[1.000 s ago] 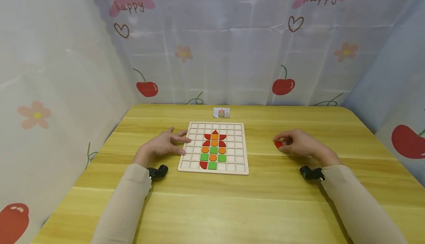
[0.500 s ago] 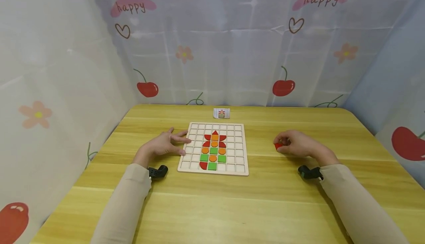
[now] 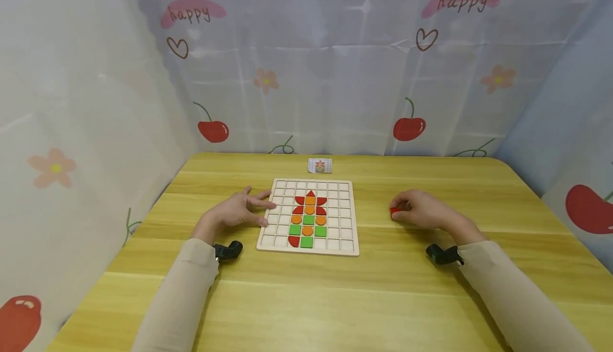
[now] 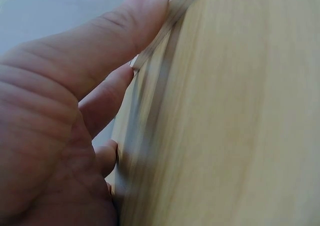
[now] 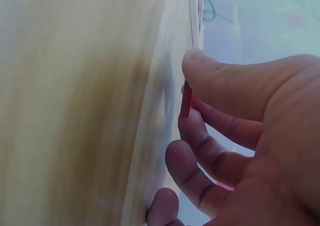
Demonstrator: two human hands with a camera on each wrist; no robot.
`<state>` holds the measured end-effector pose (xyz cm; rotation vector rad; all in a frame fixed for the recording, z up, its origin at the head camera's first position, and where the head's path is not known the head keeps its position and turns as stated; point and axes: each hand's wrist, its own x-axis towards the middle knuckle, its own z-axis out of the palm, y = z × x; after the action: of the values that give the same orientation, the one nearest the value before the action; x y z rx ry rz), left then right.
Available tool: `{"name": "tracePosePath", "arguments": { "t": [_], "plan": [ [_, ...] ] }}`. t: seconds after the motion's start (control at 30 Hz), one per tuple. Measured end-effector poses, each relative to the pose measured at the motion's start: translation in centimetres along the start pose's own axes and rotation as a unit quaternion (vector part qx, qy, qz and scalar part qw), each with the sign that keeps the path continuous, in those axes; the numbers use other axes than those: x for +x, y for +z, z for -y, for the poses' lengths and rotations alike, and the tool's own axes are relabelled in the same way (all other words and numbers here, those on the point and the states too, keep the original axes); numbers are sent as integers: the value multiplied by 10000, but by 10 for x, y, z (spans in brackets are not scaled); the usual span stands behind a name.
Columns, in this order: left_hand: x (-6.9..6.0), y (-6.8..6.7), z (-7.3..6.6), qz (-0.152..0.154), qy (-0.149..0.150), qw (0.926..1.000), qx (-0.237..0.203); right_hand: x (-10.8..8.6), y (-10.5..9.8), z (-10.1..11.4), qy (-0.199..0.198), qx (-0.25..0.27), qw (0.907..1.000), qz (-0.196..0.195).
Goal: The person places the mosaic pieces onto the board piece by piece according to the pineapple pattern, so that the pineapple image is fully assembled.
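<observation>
A wooden grid board (image 3: 345, 218) lies flat on the table. Several red, orange and green pieces fill part of its middle columns, among them a green square (image 3: 306, 242) and a red rounded piece (image 3: 293, 241) in the nearest row. My left hand (image 3: 234, 209) rests at the board's left edge, thumb and fingers extended and touching the rim. To the right of the board, my right hand (image 3: 423, 209) pinches a small red piece (image 5: 186, 100) between thumb and fingertips, just above the table. The fingers hide most of this piece, so its outline cannot be told.
A small printed card (image 3: 320, 165) with a grid picture lies behind the board. The wooden table (image 3: 306, 309) is enclosed by a patterned curtain (image 3: 306, 75) at the back and sides. Black wrist devices (image 3: 229, 250) sit at both sleeves.
My right hand has shifted slightly left toward the board, still pinching the red piece. The left hand stays at the board's edge. The whole view has tilted a little.
</observation>
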<state>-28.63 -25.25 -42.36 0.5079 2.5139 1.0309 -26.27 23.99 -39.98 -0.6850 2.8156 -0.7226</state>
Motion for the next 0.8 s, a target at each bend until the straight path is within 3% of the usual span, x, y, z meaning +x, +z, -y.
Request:
{"name": "tracePosePath", "arguments": {
  "t": [0.23, 0.43, 0.8],
  "plan": [
    [2, 2, -2, 61, -47, 10000, 8, -1, 14, 20, 103, 118, 9997, 196],
    [3, 4, -2, 41, -38, 10000, 59, 5, 29, 42, -228, 327, 9991, 156],
    [1, 0, 2, 39, 60, 9999, 114, 19, 52, 92, -415, 460, 9978, 239]
  ]
}}
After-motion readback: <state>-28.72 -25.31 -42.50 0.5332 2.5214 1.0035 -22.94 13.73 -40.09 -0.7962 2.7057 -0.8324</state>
